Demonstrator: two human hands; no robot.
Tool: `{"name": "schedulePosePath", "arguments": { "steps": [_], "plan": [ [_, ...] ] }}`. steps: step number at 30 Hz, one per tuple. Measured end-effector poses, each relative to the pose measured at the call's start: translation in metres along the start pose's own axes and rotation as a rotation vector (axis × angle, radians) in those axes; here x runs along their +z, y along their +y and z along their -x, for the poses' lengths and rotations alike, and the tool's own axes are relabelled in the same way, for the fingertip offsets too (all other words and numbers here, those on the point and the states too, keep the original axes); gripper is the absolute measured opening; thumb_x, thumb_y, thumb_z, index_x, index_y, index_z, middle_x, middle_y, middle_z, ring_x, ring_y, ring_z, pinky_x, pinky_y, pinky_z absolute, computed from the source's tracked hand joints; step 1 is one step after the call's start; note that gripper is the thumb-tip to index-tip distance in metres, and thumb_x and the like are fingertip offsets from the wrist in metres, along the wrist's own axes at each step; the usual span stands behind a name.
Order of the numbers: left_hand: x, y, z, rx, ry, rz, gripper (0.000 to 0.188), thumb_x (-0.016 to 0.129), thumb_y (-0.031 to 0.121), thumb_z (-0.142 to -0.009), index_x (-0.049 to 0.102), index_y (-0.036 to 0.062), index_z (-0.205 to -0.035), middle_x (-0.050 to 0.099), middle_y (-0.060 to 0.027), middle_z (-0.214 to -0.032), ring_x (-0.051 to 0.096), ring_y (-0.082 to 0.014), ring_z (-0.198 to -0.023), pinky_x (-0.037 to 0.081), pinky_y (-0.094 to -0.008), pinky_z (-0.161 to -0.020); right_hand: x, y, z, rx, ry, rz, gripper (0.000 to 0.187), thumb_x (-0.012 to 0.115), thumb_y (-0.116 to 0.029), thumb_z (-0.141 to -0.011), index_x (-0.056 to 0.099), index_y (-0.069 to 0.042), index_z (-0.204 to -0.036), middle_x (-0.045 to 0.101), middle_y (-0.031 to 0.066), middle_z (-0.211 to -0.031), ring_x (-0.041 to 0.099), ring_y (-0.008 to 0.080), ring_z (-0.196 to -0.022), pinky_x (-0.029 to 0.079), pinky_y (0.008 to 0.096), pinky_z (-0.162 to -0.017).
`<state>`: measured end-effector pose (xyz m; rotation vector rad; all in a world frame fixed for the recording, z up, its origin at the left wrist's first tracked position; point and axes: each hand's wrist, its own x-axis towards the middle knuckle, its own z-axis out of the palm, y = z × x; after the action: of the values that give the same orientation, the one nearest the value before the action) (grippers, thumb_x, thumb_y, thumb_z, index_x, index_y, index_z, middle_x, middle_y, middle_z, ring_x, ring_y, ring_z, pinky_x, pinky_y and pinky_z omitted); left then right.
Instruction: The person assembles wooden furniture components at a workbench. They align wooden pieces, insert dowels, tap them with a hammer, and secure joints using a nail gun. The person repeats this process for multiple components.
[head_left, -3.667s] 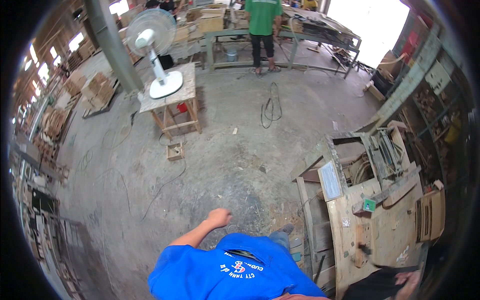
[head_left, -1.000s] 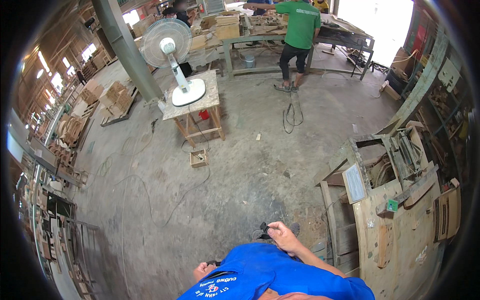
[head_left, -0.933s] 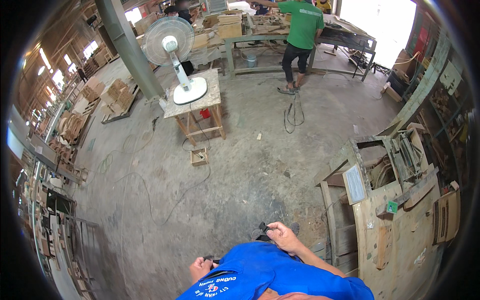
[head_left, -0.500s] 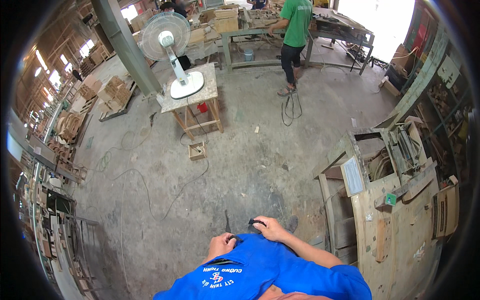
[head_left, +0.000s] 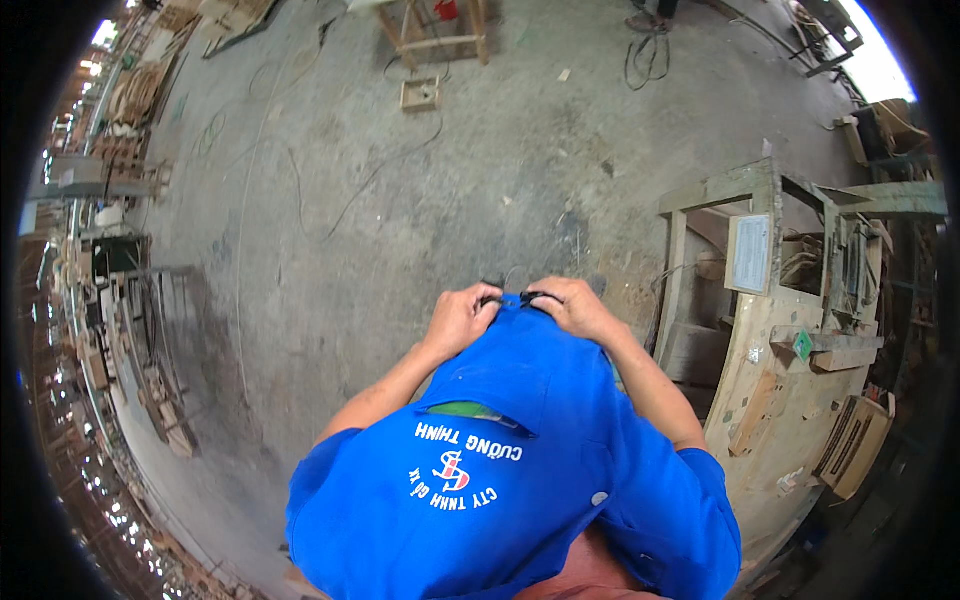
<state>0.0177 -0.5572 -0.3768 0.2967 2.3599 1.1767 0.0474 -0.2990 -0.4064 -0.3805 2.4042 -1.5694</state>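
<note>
Concrete floor (head_left: 400,220) fills the upper frame, a wooden workbench (head_left: 780,400) runs down the right edge. Centre frame, the blue shirt (head_left: 520,440). Both hands are together at its hem: left hand (head_left: 458,318) and right hand (head_left: 572,308) each pinched on a small dark object (head_left: 510,298), mostly hidden. It looks light and thin, probably stiff; best gripped at its two ends.

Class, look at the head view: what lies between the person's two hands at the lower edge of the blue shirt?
Between the left hand and right hand, a small dark object spans the gap; both hands pinch it. Its kind is unclear.
</note>
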Motion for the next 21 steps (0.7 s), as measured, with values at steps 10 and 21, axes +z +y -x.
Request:
{"name": "schedulePosePath", "arguments": {
  "steps": [10,21],
  "plan": [
    [0.000,0.000,-0.001,-0.122,0.010,0.056,0.025,0.075,0.019,-0.092,0.079,0.0022,-0.110,0.066,-0.0101,-0.063,0.059,-0.0145,-0.053,0.045,-0.0347,-0.054,0.000,-0.010,-0.012,0.002,-0.067,0.022,0.022,0.072,-0.011,-0.099,0.075,0.000,-0.117,0.077,0.0188,-0.112,0.074,0.0384,-0.104,0.059,0.0450,-0.090],
    [0.002,0.008,-0.021,0.026,-0.101,-0.069,0.019,0.073,0.016,-0.090,0.077,0.0012,-0.100,0.071,-0.0193,-0.074,0.068,-0.0314,-0.067,0.052,-0.0453,-0.063,-0.003,-0.016,-0.017,-0.058,-0.125,0.119,0.020,0.072,-0.011,-0.096,0.075,-0.004,-0.115,0.075,0.0207,-0.105,0.072,0.0417,-0.100,0.058,0.0481,-0.086]
  ]
}}
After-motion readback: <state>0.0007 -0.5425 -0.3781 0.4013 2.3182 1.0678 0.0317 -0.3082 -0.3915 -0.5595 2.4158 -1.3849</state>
